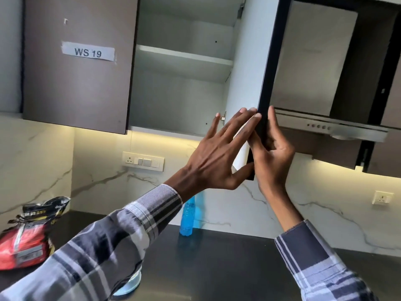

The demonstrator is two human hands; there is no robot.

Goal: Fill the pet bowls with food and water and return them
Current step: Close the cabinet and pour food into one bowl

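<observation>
- Your left hand lies flat against the white inner face of the open door, fingers straight and spread, the thumb hooked under the door's bottom corner.
- Your right hand grips the door's thin dark edge from the outer side, fingers curled round it, the thumb pointing up along the edge.
- The door is a flat slab, matte dark outside, smooth white inside.
- The cabinet behind it is a pale box with one white shelf across it.
- The neighbouring door is brown and matte, with a strip of white tape reading "WS 19".
- On the dark, smooth counter stands a clear blue plastic bottle, against the marbled white wall.
- At the counter's left lies a crumpled, glossy red and black bag.
- A pale, rounded bowl peeks out from under your left checked sleeve, on the counter's near part; what it holds, you cannot tell.
- To the right hangs a brushed-metal hood with a row of small round buttons.
</observation>
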